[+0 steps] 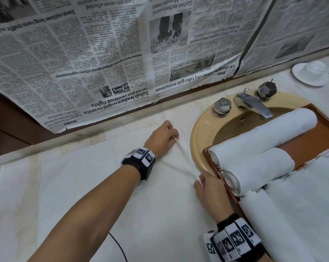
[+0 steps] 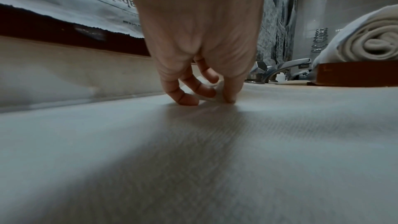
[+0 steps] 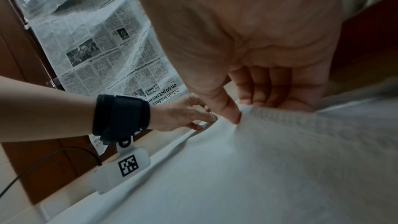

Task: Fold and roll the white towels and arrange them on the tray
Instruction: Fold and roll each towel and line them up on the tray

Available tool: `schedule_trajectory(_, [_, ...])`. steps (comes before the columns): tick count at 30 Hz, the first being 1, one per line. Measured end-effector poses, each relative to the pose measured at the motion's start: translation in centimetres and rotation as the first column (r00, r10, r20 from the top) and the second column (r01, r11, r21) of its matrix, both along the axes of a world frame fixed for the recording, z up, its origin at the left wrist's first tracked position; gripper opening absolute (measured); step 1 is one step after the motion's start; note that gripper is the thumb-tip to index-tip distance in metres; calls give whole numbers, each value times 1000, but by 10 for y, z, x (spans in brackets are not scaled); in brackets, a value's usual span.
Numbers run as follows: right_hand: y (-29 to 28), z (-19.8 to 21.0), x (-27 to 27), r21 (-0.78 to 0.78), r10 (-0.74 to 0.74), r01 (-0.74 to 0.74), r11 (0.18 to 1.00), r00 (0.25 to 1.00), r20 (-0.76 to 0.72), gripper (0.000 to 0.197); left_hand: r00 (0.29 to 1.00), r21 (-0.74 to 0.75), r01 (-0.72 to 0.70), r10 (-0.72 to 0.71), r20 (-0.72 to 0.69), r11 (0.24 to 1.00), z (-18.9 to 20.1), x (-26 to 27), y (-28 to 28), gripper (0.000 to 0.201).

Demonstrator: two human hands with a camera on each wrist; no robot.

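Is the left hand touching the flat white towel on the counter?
Touching. The left wrist view shows the left hand pinching the flat towel's edge between thumb and fingers; the head view agrees.

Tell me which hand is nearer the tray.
Right. The right hand pinches the flat towel's edge right beside the tray's near corner; the left hand pinches the same edge farther away, by the sink's left rim.
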State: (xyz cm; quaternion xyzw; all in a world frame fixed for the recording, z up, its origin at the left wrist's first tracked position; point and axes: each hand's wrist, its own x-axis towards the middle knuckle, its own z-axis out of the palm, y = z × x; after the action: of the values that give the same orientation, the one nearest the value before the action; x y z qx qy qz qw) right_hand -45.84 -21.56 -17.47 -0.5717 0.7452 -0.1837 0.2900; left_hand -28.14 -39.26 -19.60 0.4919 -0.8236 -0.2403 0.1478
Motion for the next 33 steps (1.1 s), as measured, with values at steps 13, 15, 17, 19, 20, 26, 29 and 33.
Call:
schedule_trajectory(13, [-23, 45, 2, -174, -42, 41, 984, 999, -6, 13, 948, 10, -281, 279, -151, 960, 36, -10, -26, 14])
schedule_trajectory(15, [-25, 53, 5, -153, -31, 25, 988, 999, -38, 15, 939, 18, -296, 295, -179, 955, 38, -10, -26, 14])
schedule_trajectory(17, [-17, 62, 12, -164, 1, -12, 986, 998, -68, 18, 922, 21, -309, 304, -239, 951, 40, -4, -17, 15])
schedule_trajectory(19, [-6, 72, 24, -213, 54, -76, 974, 993, -106, 20, 891, 13, -340, 327, -314, 940, 46, 9, -3, 15])
schedule_trajectory(20, [-1, 78, 33, -249, 84, -110, 962, 990, -111, 21, 868, 16, -364, 346, -356, 931, 50, 19, 5, 15])
schedule_trajectory(26, [22, 106, 117, -284, 242, -253, 925, 967, -76, 22, 765, 27, -491, 446, -464, 871, 73, 121, 46, 14])
schedule_trajectory(29, [36, 112, 173, -268, 358, -369, 890, 929, -92, 18, 745, 17, -544, 492, -450, 839, 78, 191, 70, 15])
schedule_trajectory(33, [58, 102, 251, -185, 518, -528, 829, 849, -106, 12, 700, 0, -656, 609, -374, 755, 68, 279, 111, 19])
